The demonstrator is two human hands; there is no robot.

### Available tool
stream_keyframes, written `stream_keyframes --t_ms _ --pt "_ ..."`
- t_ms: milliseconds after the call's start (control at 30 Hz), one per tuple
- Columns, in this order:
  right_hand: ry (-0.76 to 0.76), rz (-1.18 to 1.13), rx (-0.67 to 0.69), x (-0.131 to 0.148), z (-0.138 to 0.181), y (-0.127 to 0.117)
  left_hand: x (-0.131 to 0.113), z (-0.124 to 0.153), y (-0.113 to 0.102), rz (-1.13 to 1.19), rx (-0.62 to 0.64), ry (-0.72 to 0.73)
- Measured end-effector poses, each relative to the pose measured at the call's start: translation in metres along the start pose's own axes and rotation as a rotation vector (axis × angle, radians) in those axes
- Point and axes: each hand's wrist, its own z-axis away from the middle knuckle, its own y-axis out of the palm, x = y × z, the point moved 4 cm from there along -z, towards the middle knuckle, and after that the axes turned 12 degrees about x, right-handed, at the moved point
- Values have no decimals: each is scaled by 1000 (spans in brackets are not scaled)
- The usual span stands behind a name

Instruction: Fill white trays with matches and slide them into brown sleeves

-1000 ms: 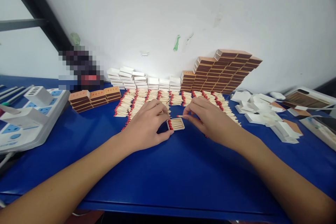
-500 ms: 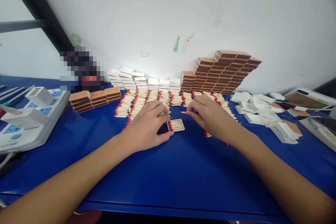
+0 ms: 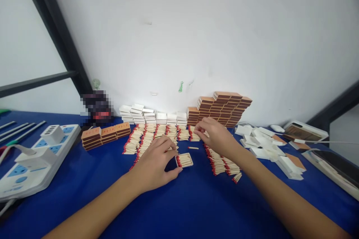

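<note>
A matchbox tray (image 3: 188, 163) holding red-tipped matches lies on the blue table. My left hand (image 3: 154, 164) grips its left end between thumb and fingers. My right hand (image 3: 217, 136) hovers over the rows of matches, its fingers loosely bent; I see nothing in them. A single match (image 3: 193, 148) lies on the table just behind the tray. Rows of loose matches (image 3: 146, 138) are spread beyond both hands, and another bunch (image 3: 215, 160) sits beneath the right forearm and wrist.
Stacked white trays (image 3: 162, 118) and a stepped pile of brown matchboxes (image 3: 221, 110) stand against the wall. Closed matchboxes (image 3: 108, 134) are at left beside a power strip (image 3: 53, 157). Loose white trays (image 3: 260, 142) are heaped at right, near a phone (image 3: 339, 168).
The view has tilted upward. My right hand has moved away from the single match, which now lies apart from its fingers. My left hand stays at the tray.
</note>
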Motion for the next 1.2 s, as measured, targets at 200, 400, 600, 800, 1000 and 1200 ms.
stream_keyframes --t_ms 200,400,600,800,1000,1200 --pt "169 72 -208 -38 -36 -69 3 2 2 9 2 -19" --pt "266 182 -221 -92 -40 -128 1 3 5 12 28 -24" --pt "550 147 -177 -117 -31 -142 1 3 6 -11 22 -14" --pt "500 218 -197 -101 -44 -118 2 3 5 -10 23 -8" --pt "471 197 -149 -96 -51 -110 2 2 3 -16 18 -17" --pt "441 219 -88 -112 -49 -114 1 1 2 -3 20 6"
